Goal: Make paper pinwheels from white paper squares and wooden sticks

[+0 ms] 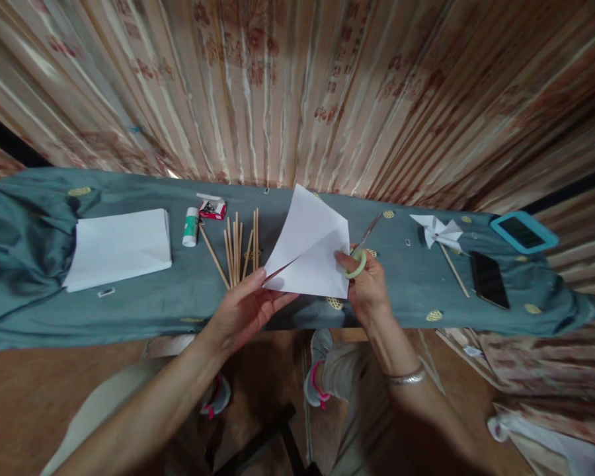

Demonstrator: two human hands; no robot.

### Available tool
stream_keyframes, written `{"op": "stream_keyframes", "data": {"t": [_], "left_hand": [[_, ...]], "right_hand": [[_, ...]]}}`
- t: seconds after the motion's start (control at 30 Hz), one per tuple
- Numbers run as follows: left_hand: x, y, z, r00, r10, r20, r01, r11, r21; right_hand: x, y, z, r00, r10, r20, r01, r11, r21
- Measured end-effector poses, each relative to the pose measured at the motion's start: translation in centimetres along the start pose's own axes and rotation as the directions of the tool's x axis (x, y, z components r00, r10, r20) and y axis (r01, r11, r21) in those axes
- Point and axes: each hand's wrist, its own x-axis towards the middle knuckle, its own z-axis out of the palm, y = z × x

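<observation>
A folded white paper sheet point(311, 248) is held up over the grey-green cloth-covered table point(143, 307). My left hand point(248, 307) pinches the sheet's lower left corner. My right hand point(365, 284) is closed on scissors with a pale green handle point(361, 259), its blades pointing up and right behind the sheet's edge; the thumb rests against the paper's right edge.
A stack of white paper point(120, 246) lies at left, then a glue stick point(191, 227), a small red box point(213, 209) and several wooden sticks point(238, 248). At right lie a paper pinwheel point(439, 233), a black phone point(488, 279) and a blue-cased tablet point(523, 231). Curtains hang behind.
</observation>
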Motion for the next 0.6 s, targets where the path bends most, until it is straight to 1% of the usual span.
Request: {"op": "stream_keyframes", "data": {"t": [0.1,0.2,0.27,0.37,0.47,0.53,0.6], "left_hand": [[0.2,0.2,0.3,1.000,0.027,-0.010,-0.028,0.998,-0.050],[0.4,0.2,0.6,0.999,0.031,-0.039,-0.035,0.995,-0.096],[0.5,0.0,0.8,0.998,0.031,-0.060,-0.038,0.992,-0.118],[0.5,-0.5,1.4,0.998,0.019,-0.062,-0.028,0.991,-0.134],[0.7,-1.1,2.0,0.996,0.010,-0.085,-0.016,0.997,-0.071],[1.0,-1.2,2.3,0.990,0.063,-0.124,-0.063,0.998,0.002],[1.4,-1.1,2.4,0.977,0.148,-0.153,-0.140,0.988,0.062]], "right_hand": [[0.4,-0.1,0.1,1.000,-0.002,-0.018,0.002,1.000,0.026],[0.6,0.0,0.4,1.000,0.003,-0.014,-0.002,1.000,0.028],[0.6,0.2,0.6,1.000,0.011,-0.002,-0.011,0.999,0.030],[0.4,0.6,1.3,1.000,0.010,0.026,-0.011,0.999,0.047],[0.0,1.1,2.1,0.998,0.006,0.066,-0.008,0.999,0.033],[-0.4,1.4,2.5,0.995,0.012,0.095,-0.012,1.000,-0.005],[-0.8,1.6,2.8,0.992,0.015,0.128,-0.009,0.999,-0.047]]}}
